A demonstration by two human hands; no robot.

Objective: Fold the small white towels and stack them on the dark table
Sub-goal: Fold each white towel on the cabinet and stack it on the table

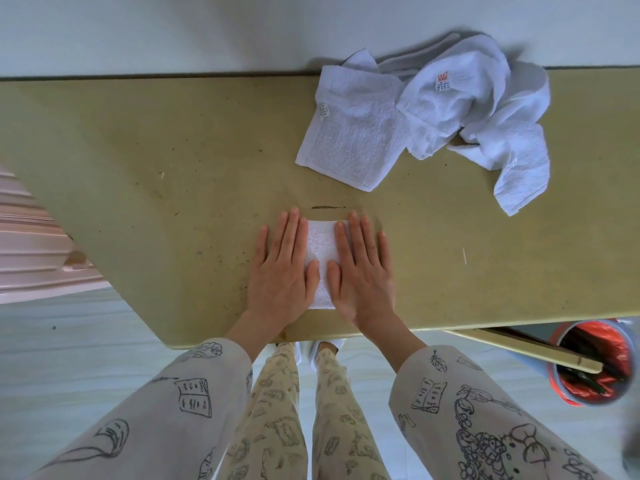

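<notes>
A small folded white towel (321,251) lies near the front edge of the olive-brown table (166,161). My left hand (282,268) lies flat on its left side, fingers straight. My right hand (363,268) presses flat on its right side, so only a narrow strip of the towel shows between them. Farther back on the right, a partly folded white towel (349,140) lies flat. Beside it sits a rumpled heap of white towels (485,109) with small labels.
A pale wall runs behind the table's far edge. A round bin with a red liner (592,362) stands on the floor at the lower right, under a table edge. A pink ribbed object (31,244) is at the left. My legs and feet are below the table.
</notes>
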